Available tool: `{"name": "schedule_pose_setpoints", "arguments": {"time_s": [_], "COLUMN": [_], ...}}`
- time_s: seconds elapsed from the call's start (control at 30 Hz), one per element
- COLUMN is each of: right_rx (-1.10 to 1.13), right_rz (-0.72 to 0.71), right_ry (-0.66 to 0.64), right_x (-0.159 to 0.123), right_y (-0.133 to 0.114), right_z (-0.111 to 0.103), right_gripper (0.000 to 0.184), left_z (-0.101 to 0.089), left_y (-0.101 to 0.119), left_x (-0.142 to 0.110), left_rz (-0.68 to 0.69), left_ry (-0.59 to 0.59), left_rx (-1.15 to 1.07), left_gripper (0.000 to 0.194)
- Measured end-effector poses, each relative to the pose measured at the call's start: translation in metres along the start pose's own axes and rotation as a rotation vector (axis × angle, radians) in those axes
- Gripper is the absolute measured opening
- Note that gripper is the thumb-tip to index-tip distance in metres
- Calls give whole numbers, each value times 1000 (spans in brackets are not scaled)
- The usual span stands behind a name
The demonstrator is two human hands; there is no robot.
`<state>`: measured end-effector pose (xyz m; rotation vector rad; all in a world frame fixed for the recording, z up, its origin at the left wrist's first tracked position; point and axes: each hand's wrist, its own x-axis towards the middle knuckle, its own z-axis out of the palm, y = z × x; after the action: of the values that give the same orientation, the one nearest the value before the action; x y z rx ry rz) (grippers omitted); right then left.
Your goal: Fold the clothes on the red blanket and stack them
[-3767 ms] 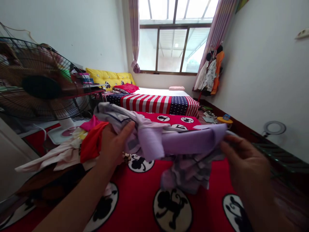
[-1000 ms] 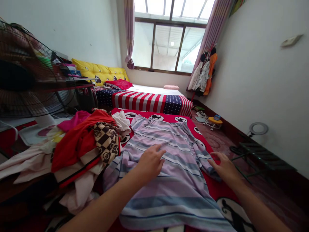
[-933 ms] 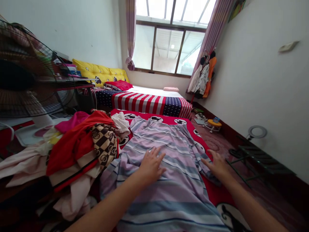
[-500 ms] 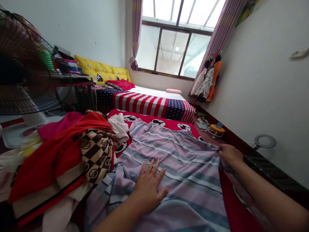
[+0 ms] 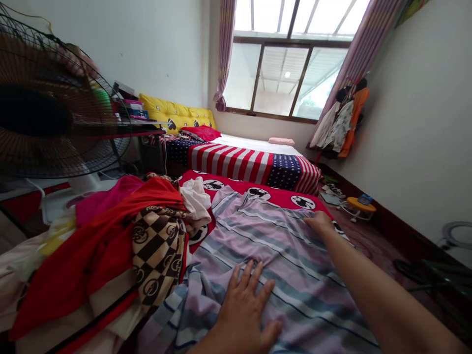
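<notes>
A lilac striped garment [image 5: 265, 236] lies spread out on the red bed cover with black monkey prints [image 5: 280, 195]. My left hand [image 5: 245, 309] rests flat on its near part, fingers spread. My right hand [image 5: 320, 223] reaches far forward and presses on the garment's far right edge, fingers mostly hidden behind the hand. To the left of the garment lies a heap of clothes [image 5: 110, 246] with a red piece, a brown-and-cream checked piece and a white piece on top.
A large black fan [image 5: 55, 103] stands at the left. Beyond is a second bed with a stars-and-stripes cover [image 5: 250, 164] and yellow cushions [image 5: 173, 110]. Clothes [image 5: 342, 123] hang by the window. A small yellow stool [image 5: 359, 204] and a ring light [image 5: 455, 231] sit on the floor at the right.
The bunched garment I held is now spread flat on the bed. My right hand has moved from the right sleeve forward to the far edge. My left hand stays flat, nearer to me.
</notes>
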<state>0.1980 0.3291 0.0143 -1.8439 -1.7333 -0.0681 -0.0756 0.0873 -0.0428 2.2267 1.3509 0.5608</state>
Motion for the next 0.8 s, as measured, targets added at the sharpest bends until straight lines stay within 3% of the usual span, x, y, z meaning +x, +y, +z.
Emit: {"name": "schedule_pose_setpoints", "arguments": {"time_s": [0.13, 0.23, 0.3, 0.43, 0.53, 0.63, 0.7, 0.8], "right_rx": [105, 228, 314, 371, 263, 173, 125, 48], "right_rz": [-232, -588, -655, -510, -463, -447, -437, -361], "right_ry": [108, -76, -164, -5, -21, -86, -95, -69], "right_x": [-53, -113, -146, -168, -162, -160, -161, -163], "right_y": [-15, -20, -19, -13, -9, -7, -6, -6], "right_z": [-16, -22, -22, -19, -16, -14, -15, -20], "right_gripper": [24, 25, 39, 43, 46, 52, 52, 45], "left_z": [-3, -3, -2, -10, -36, -69, -86, -99], "left_y": [3, 4, 4, 9, 24, 38, 38, 21], "left_x": [-2, -2, -1, 5, 20, 56, 90, 142], "left_rz": [-4, 13, 15, -62, -87, -133, -145, -176], "left_ry": [28, 45, 53, 71, -49, -107, 2, 89], "left_rx": [-6, -6, -2, 30, 101, 285, 419, 465], "left_gripper": [68, 65, 58, 39, 30, 29, 39, 64]}}
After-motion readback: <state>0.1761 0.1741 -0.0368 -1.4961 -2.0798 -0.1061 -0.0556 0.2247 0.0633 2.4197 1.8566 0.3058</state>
